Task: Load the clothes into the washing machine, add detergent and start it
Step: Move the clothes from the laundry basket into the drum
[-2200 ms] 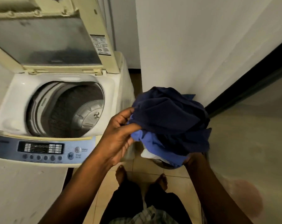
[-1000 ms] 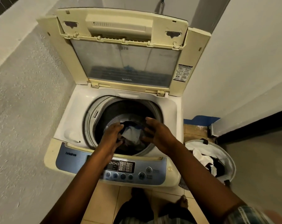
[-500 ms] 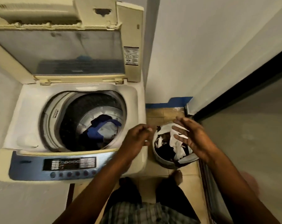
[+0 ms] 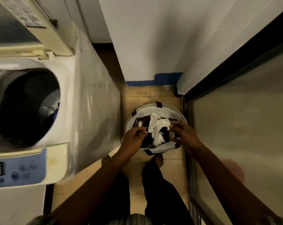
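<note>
A round white laundry basket (image 4: 175,109) stands on the tiled floor right of the washing machine (image 4: 88,111). It holds a heap of white and dark clothes (image 4: 157,127). Both my hands are inside the basket's rim. My left hand (image 4: 134,137) closes its fingers on the dark clothes at the heap's left. My right hand (image 4: 185,135) pinches the white cloth at the heap's right. The machine's lid (image 4: 40,26) is up and its drum (image 4: 27,108) is open, with a bit of blue cloth (image 4: 55,113) showing inside.
The machine's blue control panel (image 4: 23,172) is at lower left. A white wall (image 4: 162,38) stands behind the basket, and a dark-framed sliding door (image 4: 235,127) runs along the right. My bare feet (image 4: 157,159) stand on the narrow tiled strip just before the basket.
The blue clothes went from my hands into the drum. Then I turned right, and both hands dropped from above the basket into it and closed on the clothes there.
</note>
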The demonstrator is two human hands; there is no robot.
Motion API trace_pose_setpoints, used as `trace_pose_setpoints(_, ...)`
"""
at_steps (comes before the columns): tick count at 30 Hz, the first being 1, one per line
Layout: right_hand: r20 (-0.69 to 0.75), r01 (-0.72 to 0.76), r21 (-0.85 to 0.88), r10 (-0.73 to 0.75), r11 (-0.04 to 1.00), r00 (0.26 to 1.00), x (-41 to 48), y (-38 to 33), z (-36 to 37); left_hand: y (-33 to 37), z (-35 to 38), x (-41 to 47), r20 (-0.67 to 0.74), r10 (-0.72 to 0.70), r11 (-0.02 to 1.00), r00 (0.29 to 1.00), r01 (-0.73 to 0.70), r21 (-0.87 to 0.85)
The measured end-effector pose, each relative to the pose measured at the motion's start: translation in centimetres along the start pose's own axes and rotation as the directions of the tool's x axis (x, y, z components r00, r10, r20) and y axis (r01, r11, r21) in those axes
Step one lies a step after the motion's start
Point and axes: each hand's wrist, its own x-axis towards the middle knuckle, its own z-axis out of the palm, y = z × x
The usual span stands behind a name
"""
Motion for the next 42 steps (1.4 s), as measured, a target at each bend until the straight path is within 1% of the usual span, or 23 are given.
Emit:
trace_pose_setpoints(4, 0.016, -0.020, -0.143, 0.023, 0.989, 1.000, 6.3, 2.7, -1.0, -2.9, 3.7, 5.6, -0.036, -0.073, 0.997, 0.997, 0.073, 0.019)
trace_pose_setpoints(6, 0.002, -0.019, -0.257, 0.020, 0.966, 1.000, 9.4, 4.0, -1.1, -4.1, 5.2, 8.2, -0.046, -0.093, 0.994, 0.995, 0.095, 0.047)
trace_pose_setpoints(8, -0.007, 0.006, -0.410, -0.010, 0.912, 1.000, 12.4, 5.5, -1.2, -5.4, 6.2, 10.5, -0.051, -0.114, 0.992, 0.992, 0.116, 0.058)
trace_pose_setpoints(10, 0.022, 0.053, -0.547, -0.049, 0.835, 0.999, 15.2, 7.1, -1.5, -6.7, 7.1, 13.0, -0.056, -0.147, 0.987, 0.987, 0.150, 0.054)
trace_pose_setpoints(12, 0.078, 0.132, -0.686, -0.107, 0.716, 0.991, 18.0, 8.9, -2.1, -8.2, 7.8, 15.5, -0.047, -0.202, 0.979, 0.978, 0.203, 0.021)
trace_pose_setpoints(13, 0.113, 0.152, -0.746, -0.101, 0.649, 0.988, 19.7, 10.2, -2.4, -9.2, 8.1, 16.7, -0.037, -0.242, 0.970, 0.969, 0.243, 0.001)
trace_pose_setpoints(16, 0.191, 0.164, -0.908, 0.031, 0.385, 0.981, 24.6, 13.6, -2.6, -12.1, 8.9, 19.9, -0.019, -0.287, 0.958, 0.958, 0.287, -0.024)
trace_pose_setpoints(19, 0.196, 0.178, -0.973, 0.124, 0.145, 0.973, 28.0, 16.1, -2.0, -14.7, 9.6, 22.4, 0.016, -0.277, 0.961, 0.961, 0.277, 0.007)
trace_pose_setpoints(20, 0.185, 0.174, -0.980, 0.127, 0.091, 0.974, 28.7, 16.5, -1.5, -15.6, 9.9, 23.3, 0.033, -0.283, 0.959, 0.959, 0.283, 0.001)
trace_pose_setpoints(21, 0.179, 0.171, -0.983, 0.124, 0.073, 0.976, 29.8, 17.3, -1.3, -16.5, 10.2, 24.2, 0.048, -0.293, 0.956, 0.955, 0.293, -0.003)
trace_pose_setpoints(22, 0.175, 0.167, -0.983, 0.119, 0.070, 0.977, 30.7, 18.0, -1.1, -17.1, 10.5, 24.8, 0.065, -0.304, 0.952, 0.950, 0.306, -0.009)
trace_pose_setpoints(23, 0.182, 0.173, -0.981, 0.111, 0.089, 0.977, 31.6, 19.0, -1.1, -17.8, 10.8, 25.4, 0.078, -0.319, 0.947, 0.944, 0.321, -0.014)
trace_pose_setpoints(24, 0.198, 0.185, -0.974, 0.097, 0.130, 0.975, 32.4, 19.7, -1.0, -18.5, 11.1, 26.0, 0.086, -0.331, 0.942, 0.940, 0.334, -0.026)
trace_pose_setpoints(25, 0.216, 0.196, -0.960, 0.086, 0.199, 0.973, 33.0, 20.5, -1.1, -18.9, 11.5, 26.3, 0.088, -0.341, 0.938, 0.936, 0.345, -0.035)
trace_pose_setpoints(26, 0.220, 0.193, -0.936, 0.063, 0.295, 0.973, 32.9, 20.8, -1.0, -19.2, 11.6, 26.4, 0.085, -0.344, 0.936, 0.935, 0.349, -0.043)
trace_pose_setpoints(27, 0.199, 0.180, -0.907, 0.011, 0.380, 0.980, 32.5, 20.9, -1.0, -19.4, 11.8, 26.3, 0.073, -0.340, 0.938, 0.938, 0.344, -0.049)
trace_pose_setpoints(29, 0.110, 0.139, -0.865, -0.087, 0.482, 0.990, 31.1, 20.2, -0.9, -19.9, 11.7, 25.5, 0.052, -0.328, 0.940, 0.943, 0.331, -0.078)
trace_pose_setpoints(32, 0.062, 0.123, -0.828, -0.129, 0.547, 0.990, 27.9, 18.1, -1.1, -20.3, 11.1, 23.9, 0.047, -0.298, 0.949, 0.953, 0.301, -0.096)
trace_pose_setpoints(36, 0.061, 0.167, -0.772, -0.190, 0.614, 0.980, 22.9, 15.8, -1.8, -20.8, 10.7, 22.3, 0.081, -0.188, 0.980, 0.979, 0.192, -0.047)
trace_pose_setpoints(40, 0.059, 0.207, -0.721, -0.238, 0.661, 0.969, 18.5, 14.3, -1.8, -16.9, 9.8, 18.9, 0.127, -0.095, 0.994, 0.987, 0.089, 0.057)
trace_pose_setpoints(42, 0.061, 0.238, -0.689, -0.273, 0.684, 0.960, 16.2, 13.6, -1.4, -15.8, 9.4, 17.8, 0.156, -0.049, 0.997, 0.987, 0.038, 0.073)
